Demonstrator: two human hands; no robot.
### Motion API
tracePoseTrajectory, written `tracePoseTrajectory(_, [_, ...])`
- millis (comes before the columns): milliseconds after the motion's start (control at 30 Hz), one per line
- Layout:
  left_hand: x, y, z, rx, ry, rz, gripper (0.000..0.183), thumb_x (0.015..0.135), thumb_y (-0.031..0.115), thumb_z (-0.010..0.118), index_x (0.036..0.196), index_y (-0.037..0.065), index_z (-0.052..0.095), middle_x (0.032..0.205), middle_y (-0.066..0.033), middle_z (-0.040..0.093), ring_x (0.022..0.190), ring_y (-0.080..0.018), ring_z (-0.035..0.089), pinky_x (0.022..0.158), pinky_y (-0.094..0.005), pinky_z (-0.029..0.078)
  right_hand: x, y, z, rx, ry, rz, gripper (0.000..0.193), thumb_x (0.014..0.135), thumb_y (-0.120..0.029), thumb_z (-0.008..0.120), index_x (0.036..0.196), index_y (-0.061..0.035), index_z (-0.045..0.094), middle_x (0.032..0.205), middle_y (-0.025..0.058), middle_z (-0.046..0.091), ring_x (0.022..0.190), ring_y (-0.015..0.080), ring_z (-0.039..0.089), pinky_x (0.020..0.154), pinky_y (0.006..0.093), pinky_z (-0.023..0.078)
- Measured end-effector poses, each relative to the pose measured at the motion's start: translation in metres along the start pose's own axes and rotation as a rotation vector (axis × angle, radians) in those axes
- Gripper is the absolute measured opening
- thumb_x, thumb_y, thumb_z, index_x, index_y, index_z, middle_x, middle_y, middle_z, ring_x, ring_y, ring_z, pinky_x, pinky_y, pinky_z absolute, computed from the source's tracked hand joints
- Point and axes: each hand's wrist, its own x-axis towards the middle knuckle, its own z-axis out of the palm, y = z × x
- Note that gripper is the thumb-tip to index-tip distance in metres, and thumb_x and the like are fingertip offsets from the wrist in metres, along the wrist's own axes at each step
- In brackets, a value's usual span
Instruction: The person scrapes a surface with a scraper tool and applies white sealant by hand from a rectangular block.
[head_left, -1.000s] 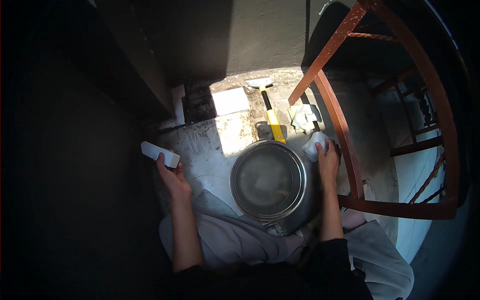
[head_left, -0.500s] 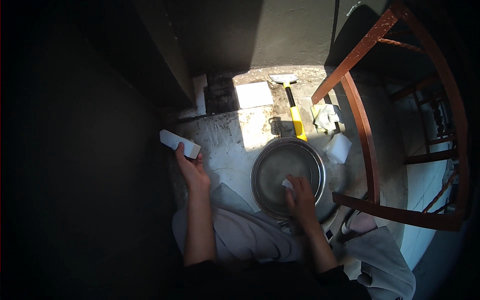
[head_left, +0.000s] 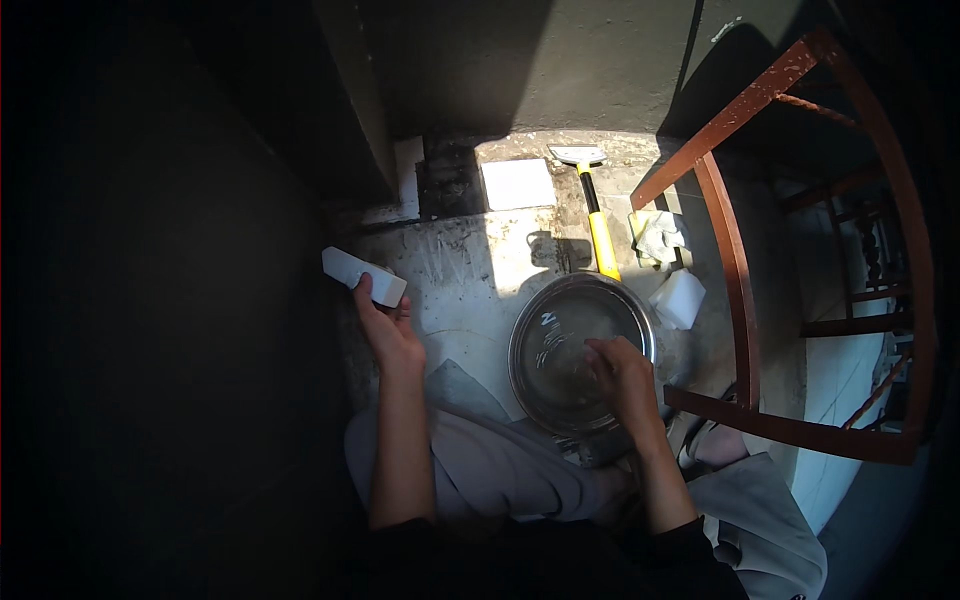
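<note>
My left hand (head_left: 390,335) grips a white oblong block (head_left: 362,275), thumb on its upper face and fingers beneath; it is held up left of the basin. A round metal basin (head_left: 514,372) with water in it stands in front of me. Over its right side is my right hand (head_left: 622,372), fingers curled together and pointing left. What those fingers hold, if anything, is hidden. Pale streaks and ripples show on the water to the left of them.
Beyond the basin lies a yellow-handled scraper (head_left: 603,243). A crumpled cloth (head_left: 658,238) and a white block (head_left: 677,299) sit right of it. A white tile (head_left: 518,184) lies near the wall. A reddish-brown metal frame (head_left: 727,270) stands at the right.
My right hand has shifted right and turned; the small white piece seen at its fingertips no longer shows. Bright ripples have appeared in the basin. My left hand keeps its grip on the block.
</note>
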Motion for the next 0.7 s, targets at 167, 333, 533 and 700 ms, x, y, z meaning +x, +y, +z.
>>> tracePoseTrajectory(167, [-0.003, -0.002, 0.004, -0.023, -0.013, -0.011, 0.05, 0.079, 0.038, 0.067, 0.116, 0.009, 0.049, 0.102, -0.0025, 0.051, 0.089, -0.0128, 0.049, 0.072, -0.0254, 0.039, 0.011, 0.006, 0.005, -0.003, 0.116, -0.052, 0.009, 0.077, -0.005, 0.065, 0.085, -0.0015, 0.062, 0.075, 0.0153, 0.056, 0.071, 0.0334, 0.058, 0.064, 0.04, 0.047])
tracePoseTrajectory(333, [-0.006, 0.003, 0.016, 0.012, 0.025, -0.004, 0.049, 0.079, 0.038, 0.066, 0.115, 0.009, 0.049, 0.101, -0.0019, 0.051, 0.089, -0.0122, 0.049, 0.072, -0.0257, 0.04, 0.025, 0.029, 0.019, 0.288, -0.08, 0.309, 0.012, 0.083, -0.008, 0.061, 0.093, -0.0014, 0.061, 0.069, 0.0075, 0.056, 0.066, 0.0161, 0.057, 0.06, 0.0278, 0.043])
tracePoseTrajectory(533, [0.019, 0.0, 0.046, 0.026, -0.012, 0.064, 0.043, 0.081, 0.036, 0.064, 0.112, 0.009, 0.051, 0.102, -0.0018, 0.051, 0.09, -0.0117, 0.049, 0.073, -0.0258, 0.04, 0.123, -0.017, 0.014, 0.758, 0.01, 0.265, 0.016, 0.082, -0.011, 0.061, 0.096, -0.0056, 0.067, 0.073, 0.0024, 0.055, 0.069, 0.0098, 0.053, 0.063, 0.0225, 0.041])
tracePoseTrajectory(700, [0.018, -0.006, 0.051, 0.119, -0.012, 0.13, 0.031, 0.085, 0.031, 0.06, 0.105, 0.008, 0.054, 0.097, -0.0028, 0.053, 0.086, -0.0114, 0.05, 0.072, -0.0269, 0.04, 0.232, -0.04, 0.07, 0.496, -0.04, -0.041, 0.019, 0.08, -0.011, 0.062, 0.097, -0.0051, 0.067, 0.088, 0.012, 0.063, 0.079, 0.0183, 0.061, 0.072, 0.0287, 0.047])
